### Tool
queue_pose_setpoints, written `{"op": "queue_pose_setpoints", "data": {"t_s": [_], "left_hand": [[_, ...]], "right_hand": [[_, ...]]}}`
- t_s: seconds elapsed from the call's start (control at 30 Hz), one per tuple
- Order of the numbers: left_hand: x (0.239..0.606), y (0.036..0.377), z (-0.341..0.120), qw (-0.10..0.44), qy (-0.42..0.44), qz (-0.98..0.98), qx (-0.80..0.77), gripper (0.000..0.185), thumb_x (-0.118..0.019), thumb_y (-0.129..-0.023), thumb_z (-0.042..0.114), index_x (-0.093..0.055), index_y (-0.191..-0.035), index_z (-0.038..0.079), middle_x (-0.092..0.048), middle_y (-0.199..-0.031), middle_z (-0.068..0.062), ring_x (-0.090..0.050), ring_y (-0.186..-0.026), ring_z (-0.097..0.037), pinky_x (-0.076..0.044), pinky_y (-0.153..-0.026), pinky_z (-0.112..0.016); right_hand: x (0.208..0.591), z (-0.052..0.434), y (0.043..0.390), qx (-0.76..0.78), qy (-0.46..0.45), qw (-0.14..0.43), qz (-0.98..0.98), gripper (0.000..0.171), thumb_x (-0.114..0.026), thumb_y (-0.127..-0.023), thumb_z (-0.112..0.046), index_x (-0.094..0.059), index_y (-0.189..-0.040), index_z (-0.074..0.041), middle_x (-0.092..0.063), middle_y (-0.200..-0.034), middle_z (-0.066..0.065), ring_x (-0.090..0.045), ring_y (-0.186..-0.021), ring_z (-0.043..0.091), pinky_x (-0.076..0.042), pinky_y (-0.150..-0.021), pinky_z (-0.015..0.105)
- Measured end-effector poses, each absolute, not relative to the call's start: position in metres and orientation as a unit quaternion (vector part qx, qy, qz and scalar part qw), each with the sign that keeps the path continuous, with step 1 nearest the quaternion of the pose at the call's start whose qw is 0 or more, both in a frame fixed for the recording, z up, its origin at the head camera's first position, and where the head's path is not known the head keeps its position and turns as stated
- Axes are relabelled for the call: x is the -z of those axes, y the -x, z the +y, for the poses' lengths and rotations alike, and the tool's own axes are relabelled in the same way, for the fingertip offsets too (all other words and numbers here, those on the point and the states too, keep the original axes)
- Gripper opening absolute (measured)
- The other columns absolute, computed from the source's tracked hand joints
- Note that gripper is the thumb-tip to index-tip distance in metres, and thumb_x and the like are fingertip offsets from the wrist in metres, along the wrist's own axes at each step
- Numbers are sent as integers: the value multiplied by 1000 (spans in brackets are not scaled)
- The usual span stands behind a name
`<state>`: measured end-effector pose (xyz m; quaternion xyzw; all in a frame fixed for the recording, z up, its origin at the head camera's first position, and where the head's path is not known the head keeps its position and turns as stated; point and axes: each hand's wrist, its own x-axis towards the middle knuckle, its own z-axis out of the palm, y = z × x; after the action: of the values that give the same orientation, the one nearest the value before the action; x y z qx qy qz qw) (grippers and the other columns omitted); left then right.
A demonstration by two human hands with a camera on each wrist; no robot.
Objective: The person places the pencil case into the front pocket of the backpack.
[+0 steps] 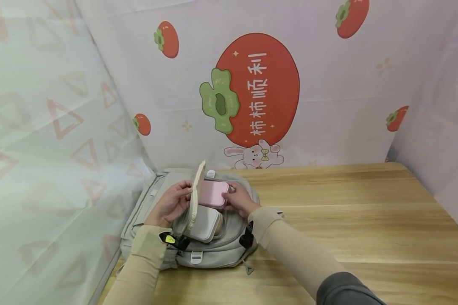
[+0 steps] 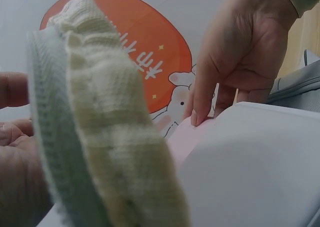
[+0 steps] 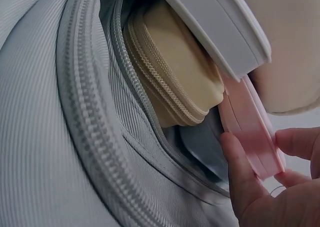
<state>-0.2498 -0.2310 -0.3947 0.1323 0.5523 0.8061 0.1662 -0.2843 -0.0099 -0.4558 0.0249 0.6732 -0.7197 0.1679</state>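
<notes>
Right wrist view alone shows a beige zipped pouch [image 3: 170, 72] tucked under the white hard case [image 3: 220, 24] inside the grey fabric backpack [image 1: 213, 250]. Head view shows one flat pink case [image 1: 212, 193] pinched by the right hand [image 1: 239, 200], while the left hand [image 1: 171, 203] grips the cream pocket flap [image 1: 196, 190].

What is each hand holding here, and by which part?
Right hand pinches the pink case by its right edge; left hand holds the backpack flap open by its edge.

case [image 1: 212, 194] in backpack [image 1: 210, 250] pocket, behind box [image 1: 206, 222], right of flap [image 1: 196, 192].
</notes>
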Motion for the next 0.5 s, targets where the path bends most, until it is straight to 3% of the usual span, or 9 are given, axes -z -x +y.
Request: {"op": "queue_pose_setpoints", "data": {"t_s": [0.2,0.37,0.5], "left_hand": [[393,250,-230,177,-132,542,-811,36,-28,-107,-11,-59,-100,6,-63,-89,-2,-63,-76,-7,-55,-68,-22],[393,249,-230,179,-133,547,-807,35,-28,-107,-11,-58,-101,5,-63,-90,-3,-63,-77,-7,-55,-69,-22],[392,248,-230,179,-127,545,-809,34,-29,-108,-10,-59,-101,5,-63,-89,-3,-64,-77,-7,-55,-69,-22]], "right_hand": [[451,-20,285,704,-19,163,691,55,-60,-101,3,-46,-153,-3,-55,-106,13,-62,-78,19,-61,-76,41],[455,-28,285,677,-30,120,725,50,-65,-97,1,-52,-145,2,-60,-110,14,-61,-78,19,-60,-70,36],[457,-30,288,636,-26,107,764,52,-67,-97,-4,-53,-146,0,-64,-109,16,-53,-67,15,-51,-60,30]]}}
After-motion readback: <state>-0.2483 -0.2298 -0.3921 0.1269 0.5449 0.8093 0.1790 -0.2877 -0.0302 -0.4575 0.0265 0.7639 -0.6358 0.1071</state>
